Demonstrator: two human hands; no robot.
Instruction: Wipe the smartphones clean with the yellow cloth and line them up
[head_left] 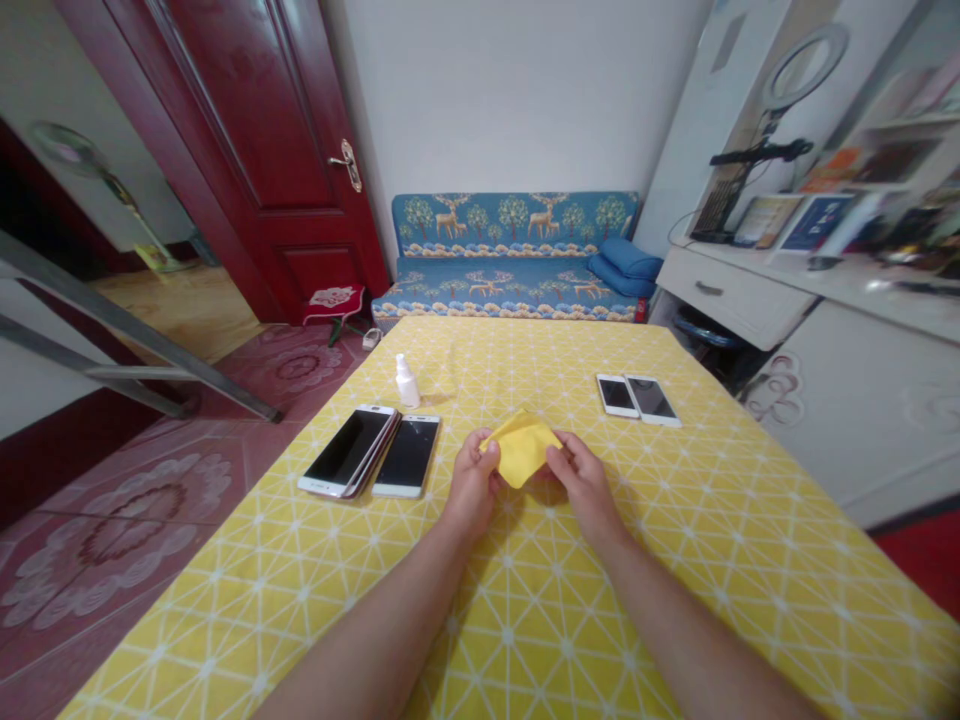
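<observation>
A small yellow cloth (520, 450) is stretched between my two hands above the middle of the table. My left hand (475, 478) pinches its left edge, thumb on top. On the opposite edge, my right hand (583, 480) grips it the same way. Whether anything lies under the cloth is hidden. To the left, a stack of smartphones (349, 450) lies with a single white-framed smartphone (407, 456) beside it. Behind them stands a white spray bottle (406, 382). Two more phones lie side by side at the right, a smaller white phone (618, 395) and a larger white phone (652, 399).
A yellow patterned tablecloth (525, 620) covers the table. Beyond its far edge is a blue sofa (510, 270) with deer print. A white cabinet (847, 390) stands at the right, carrying a ring light (806, 65). At the left are a red door (255, 110) and a small stool (334, 302).
</observation>
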